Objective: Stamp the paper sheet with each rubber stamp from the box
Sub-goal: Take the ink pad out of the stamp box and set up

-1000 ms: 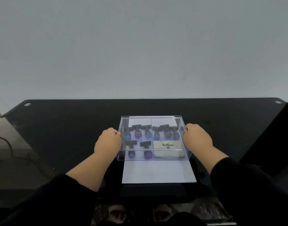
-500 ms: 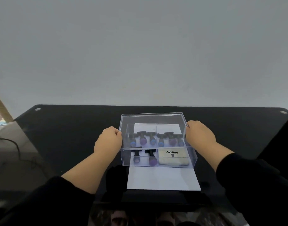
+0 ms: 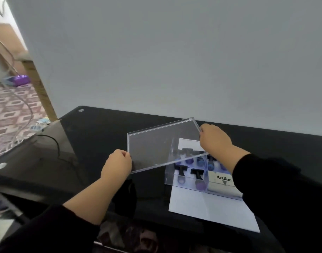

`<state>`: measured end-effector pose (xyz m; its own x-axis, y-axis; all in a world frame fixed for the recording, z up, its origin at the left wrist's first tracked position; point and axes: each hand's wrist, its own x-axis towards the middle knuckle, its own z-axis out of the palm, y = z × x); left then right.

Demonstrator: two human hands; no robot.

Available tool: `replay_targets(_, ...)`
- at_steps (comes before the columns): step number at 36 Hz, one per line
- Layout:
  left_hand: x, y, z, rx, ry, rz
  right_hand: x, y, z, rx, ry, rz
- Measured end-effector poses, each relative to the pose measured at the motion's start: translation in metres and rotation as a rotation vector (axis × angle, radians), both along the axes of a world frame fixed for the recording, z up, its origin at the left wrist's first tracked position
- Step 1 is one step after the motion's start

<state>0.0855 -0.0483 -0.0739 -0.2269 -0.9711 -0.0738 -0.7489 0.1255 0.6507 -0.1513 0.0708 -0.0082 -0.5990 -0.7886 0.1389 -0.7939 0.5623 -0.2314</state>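
Note:
A clear plastic lid [image 3: 156, 147] hangs in the air, left of and above the clear box [image 3: 185, 185]. My left hand [image 3: 117, 166] grips the lid's near left corner and my right hand [image 3: 214, 139] grips its far right corner. The open box stands on the far part of a white paper sheet [image 3: 211, 210]. Inside lie several rubber stamps [image 3: 198, 178] with black T-handles and blue or purple bodies, plus an Artline ink pad [image 3: 223, 180]. My right sleeve hides the box's right end.
The black glass table [image 3: 94, 143] runs left and far from the box, with a grey wall behind it. A thin cable [image 3: 54, 141] lies on the left part. Patterned floor and a purple object [image 3: 19, 79] show beyond the table's left edge.
The lid has come off the box and moved up and to the left in both hands. My view has swung left, so the box now sits at the right.

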Motion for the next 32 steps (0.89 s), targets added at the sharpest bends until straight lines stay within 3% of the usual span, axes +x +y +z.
replay_targets(17, 0.080, -0.039, -0.018, -0.008, -0.011, 0.262, 0.068, -0.097, -0.022, 0.117, -0.180, 0.187)
replay_targets(32, 0.090, -0.048, -0.031, 0.033, -0.211, 0.274, 0.090, -0.126, -0.050, 0.512, -0.146, 0.271)
